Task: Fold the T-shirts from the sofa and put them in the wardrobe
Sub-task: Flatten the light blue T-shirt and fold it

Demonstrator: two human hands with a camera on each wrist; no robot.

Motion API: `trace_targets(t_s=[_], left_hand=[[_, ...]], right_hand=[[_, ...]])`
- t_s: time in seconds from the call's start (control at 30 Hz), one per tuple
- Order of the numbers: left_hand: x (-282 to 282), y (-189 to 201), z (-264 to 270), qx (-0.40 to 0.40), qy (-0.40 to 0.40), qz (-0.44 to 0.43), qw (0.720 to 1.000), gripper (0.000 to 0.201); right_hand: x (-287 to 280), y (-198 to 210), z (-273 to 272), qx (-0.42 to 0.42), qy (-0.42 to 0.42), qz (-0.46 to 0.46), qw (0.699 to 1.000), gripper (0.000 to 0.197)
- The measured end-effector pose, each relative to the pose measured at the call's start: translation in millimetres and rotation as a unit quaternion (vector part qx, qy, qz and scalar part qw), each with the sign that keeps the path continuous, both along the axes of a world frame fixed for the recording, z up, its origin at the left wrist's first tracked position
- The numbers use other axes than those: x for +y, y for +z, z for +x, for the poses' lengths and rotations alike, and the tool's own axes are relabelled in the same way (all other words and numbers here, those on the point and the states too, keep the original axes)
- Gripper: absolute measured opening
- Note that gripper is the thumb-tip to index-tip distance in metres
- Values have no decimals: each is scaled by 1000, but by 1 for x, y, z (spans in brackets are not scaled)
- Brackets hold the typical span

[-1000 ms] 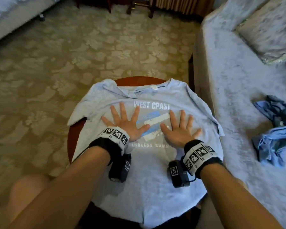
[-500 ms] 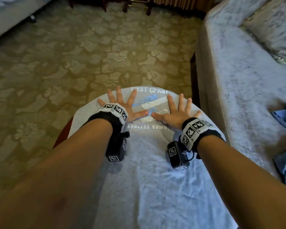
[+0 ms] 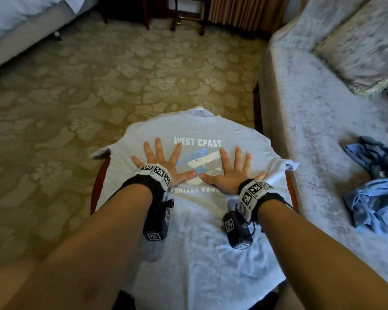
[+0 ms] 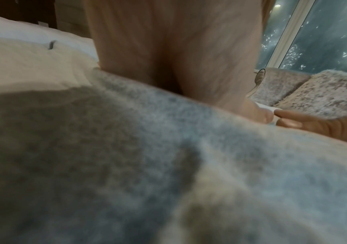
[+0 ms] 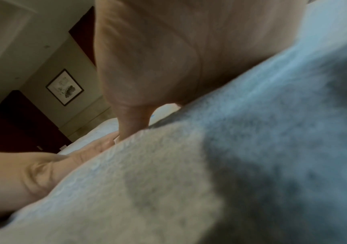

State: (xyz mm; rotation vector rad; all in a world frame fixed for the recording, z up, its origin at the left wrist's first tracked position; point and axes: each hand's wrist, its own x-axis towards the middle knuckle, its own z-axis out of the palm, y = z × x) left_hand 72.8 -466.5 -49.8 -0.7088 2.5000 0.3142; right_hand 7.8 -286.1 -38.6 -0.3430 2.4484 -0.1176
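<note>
A light blue T-shirt [image 3: 195, 242] printed "WEST CPAST" lies spread face up over a small round wooden table [image 3: 94, 193]. My left hand [image 3: 161, 162] presses flat on it left of the print, fingers spread. Just to the right my right hand [image 3: 231, 171] presses flat too, thumbs nearly touching. Both wrist views show only the shirt's cloth [image 4: 168, 165] [image 5: 210, 165] close up under each palm. More blue T-shirts [image 3: 372, 186] lie crumpled on the sofa [image 3: 311, 113] at the right.
The sofa, with a cushion [image 3: 363, 45], stands close against the table's right side. Patterned carpet [image 3: 99, 86] spreads ahead and left. A bed [image 3: 20, 25] is at the far left, and dark chair legs [image 3: 188, 16] stand at the back.
The shirt now lies further from me, with its collar and sleeves showing again. Both hands stay flat on the chest print, thumbs closer together.
</note>
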Motion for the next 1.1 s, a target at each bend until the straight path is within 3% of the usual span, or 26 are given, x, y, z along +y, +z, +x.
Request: trace_targets(t_s=[0.43,1.1], left_hand=[[40,0,93,1,-2,-7,1000,108],[49,6,114,-2,-33,-33,999,104]], right_hand=[[38,-2,90,4,2,5,1000,108],[38,9,122,25,-44,-11,999,104]])
